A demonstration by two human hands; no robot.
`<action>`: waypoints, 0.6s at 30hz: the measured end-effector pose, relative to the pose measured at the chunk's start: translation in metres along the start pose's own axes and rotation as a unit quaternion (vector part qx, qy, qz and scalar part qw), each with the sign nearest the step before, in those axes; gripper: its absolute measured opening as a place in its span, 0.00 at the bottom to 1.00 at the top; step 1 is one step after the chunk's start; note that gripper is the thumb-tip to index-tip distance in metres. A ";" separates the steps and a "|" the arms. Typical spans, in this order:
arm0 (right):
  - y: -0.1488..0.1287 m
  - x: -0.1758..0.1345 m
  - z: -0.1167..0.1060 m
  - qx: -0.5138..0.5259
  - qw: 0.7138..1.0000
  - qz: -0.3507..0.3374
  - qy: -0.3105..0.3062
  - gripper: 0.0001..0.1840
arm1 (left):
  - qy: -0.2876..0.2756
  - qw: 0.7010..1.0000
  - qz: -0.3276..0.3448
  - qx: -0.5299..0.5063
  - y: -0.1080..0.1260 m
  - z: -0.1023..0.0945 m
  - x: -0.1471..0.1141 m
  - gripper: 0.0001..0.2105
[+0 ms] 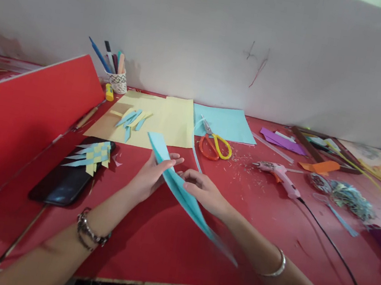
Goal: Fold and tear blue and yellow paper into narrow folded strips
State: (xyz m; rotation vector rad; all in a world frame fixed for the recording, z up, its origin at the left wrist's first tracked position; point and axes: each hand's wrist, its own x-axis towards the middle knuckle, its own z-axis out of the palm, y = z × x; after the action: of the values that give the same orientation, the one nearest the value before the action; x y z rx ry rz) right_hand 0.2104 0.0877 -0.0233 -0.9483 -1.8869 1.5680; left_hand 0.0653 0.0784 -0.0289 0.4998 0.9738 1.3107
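A long folded strip of light blue paper is held aslant above the red table. My left hand grips it near its upper end, thumb on top and fingers behind. My right hand pinches the paper's edge around the middle, its fingers curled. The lower end of the strip hangs toward the right forearm and is blurred. Beyond the hands lie scissors with one red and one yellow handle. To the left, a woven blue and yellow paper piece rests on a black phone.
Yellow sheets bearing cut paper strips lie at the back, beside a blue sheet. A pink glue gun trails its cord rightward. A red board stands left, near a pen cup. Yarn lies right.
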 end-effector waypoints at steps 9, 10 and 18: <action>-0.008 -0.003 -0.023 -0.221 0.975 0.009 -0.002 0.08 | -0.034 0.998 0.057 -0.002 0.005 0.000 0.000 0.15; -0.009 -0.004 -0.026 -0.234 0.972 0.011 -0.015 0.08 | -0.014 0.998 0.061 -0.001 0.008 -0.001 0.000 0.14; -0.014 -0.016 -0.041 -0.337 0.932 -0.058 -0.120 0.09 | 0.115 0.978 0.134 0.111 0.025 -0.023 -0.019 0.26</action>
State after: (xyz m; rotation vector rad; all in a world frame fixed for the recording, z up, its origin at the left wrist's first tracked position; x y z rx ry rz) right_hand 0.2483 0.0995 0.0000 -0.9051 -2.6869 0.9958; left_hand 0.0333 0.0613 -0.0155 0.6798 1.2889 1.5327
